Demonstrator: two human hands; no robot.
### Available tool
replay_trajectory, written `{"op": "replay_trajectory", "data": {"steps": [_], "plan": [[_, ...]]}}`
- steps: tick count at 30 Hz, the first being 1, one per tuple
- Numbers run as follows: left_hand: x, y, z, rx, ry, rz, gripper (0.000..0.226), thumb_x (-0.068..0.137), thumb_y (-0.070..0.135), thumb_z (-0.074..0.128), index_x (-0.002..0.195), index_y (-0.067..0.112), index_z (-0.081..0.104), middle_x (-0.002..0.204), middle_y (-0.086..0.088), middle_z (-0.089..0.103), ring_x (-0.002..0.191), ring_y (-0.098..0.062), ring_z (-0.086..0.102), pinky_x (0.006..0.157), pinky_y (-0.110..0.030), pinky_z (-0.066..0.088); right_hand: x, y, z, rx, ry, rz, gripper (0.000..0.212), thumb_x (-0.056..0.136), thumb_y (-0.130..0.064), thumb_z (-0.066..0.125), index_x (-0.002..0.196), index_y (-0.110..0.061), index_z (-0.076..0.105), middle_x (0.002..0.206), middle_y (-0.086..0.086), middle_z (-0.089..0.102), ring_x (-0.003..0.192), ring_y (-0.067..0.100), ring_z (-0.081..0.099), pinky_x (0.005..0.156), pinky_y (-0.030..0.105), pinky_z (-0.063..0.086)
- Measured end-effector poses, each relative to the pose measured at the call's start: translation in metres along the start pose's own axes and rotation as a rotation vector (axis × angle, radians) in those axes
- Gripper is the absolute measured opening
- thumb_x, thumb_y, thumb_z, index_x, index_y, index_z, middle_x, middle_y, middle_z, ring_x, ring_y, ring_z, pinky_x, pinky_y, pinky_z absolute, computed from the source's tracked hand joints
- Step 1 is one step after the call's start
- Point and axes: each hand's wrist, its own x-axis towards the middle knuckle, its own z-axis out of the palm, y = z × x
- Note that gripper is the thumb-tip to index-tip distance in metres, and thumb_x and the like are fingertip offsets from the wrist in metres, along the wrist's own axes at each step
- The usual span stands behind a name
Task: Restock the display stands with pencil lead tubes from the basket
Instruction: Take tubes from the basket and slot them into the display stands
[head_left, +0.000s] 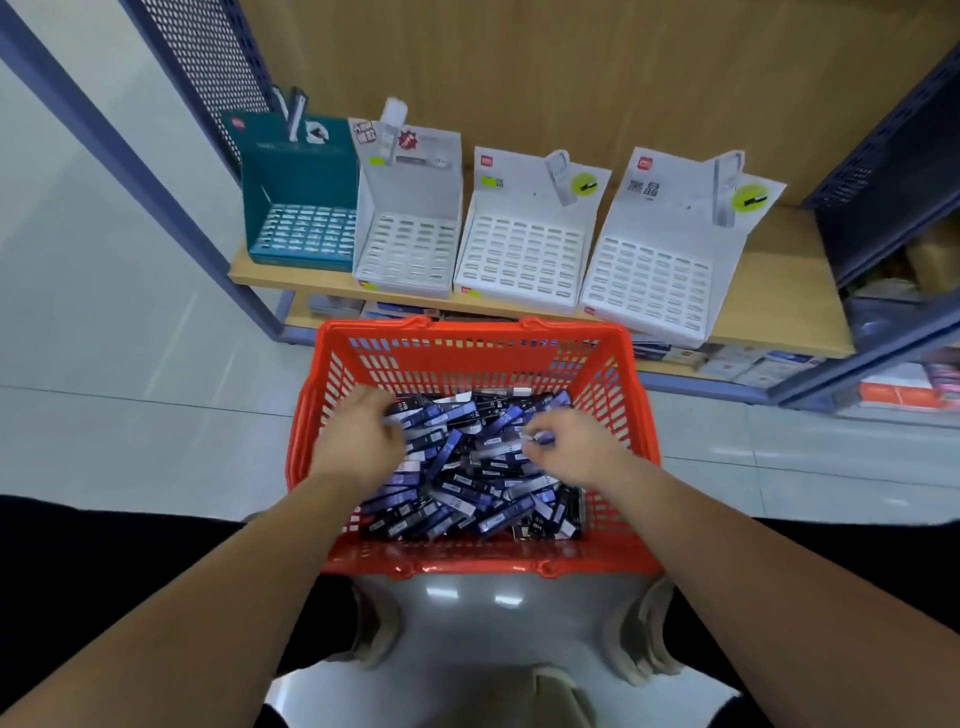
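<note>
Red basket (467, 366) holds a heap of blue pencil lead tubes (467, 488).

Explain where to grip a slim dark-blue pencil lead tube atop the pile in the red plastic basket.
Likely pinch the slim dark-blue pencil lead tube across its long sides, from above: it lies flat, and walls of the red plastic basket block sideways reach.
</note>
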Motion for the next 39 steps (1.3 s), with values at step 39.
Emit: {"op": "replay_trajectory", "data": {"steps": [39], "plan": [[0.043,-0.019,0.111,-0.387,-0.398,-0.356,0.026,0.104,0.019,0.056,0.129,0.020,0.060,0.116,-0.004,0.067,0.096,-0.026,0.068,0.085,-0.041,0.060,0.165,0.019,0.052,-0.015,-0.405,0.149,0.064,0.106,-0.035,0.055,0.158,-0.012,0.026,0.150,0.013,0.047,0.132,0.032,0.053,0.106,0.044,0.047]]}}
